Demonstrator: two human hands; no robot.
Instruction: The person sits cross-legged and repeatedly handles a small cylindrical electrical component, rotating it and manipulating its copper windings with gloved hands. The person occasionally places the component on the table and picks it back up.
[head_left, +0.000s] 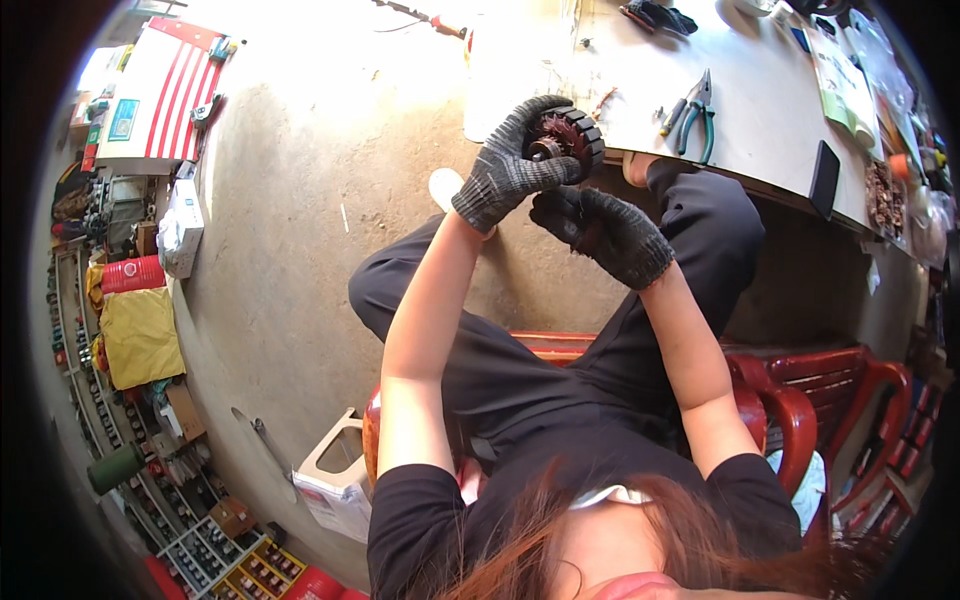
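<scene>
My left hand [505,165], in a dark grey knit glove, is wrapped round a motor armature [578,128] with a dark slotted rim and reddish-brown windings. Its round, shaft-like centre faces me, with my thumb across the lower side. Just below and to the right is my gloved right hand [622,240], fingers curled together and pointing left toward the armature. Whatever those fingertips pinch, if anything, is too dark to make out. Both hands are raised over my knees, beside the near edge of the white workbench [765,130].
Teal-handled pliers [697,125] and a small slim tool [673,117] lie on the bench, near copper-coloured scraps [604,102]. A black flat slab [824,180] stands at its edge. Red chairs [800,400] are to my right; a beige stool [335,455] and stocked shelves are left.
</scene>
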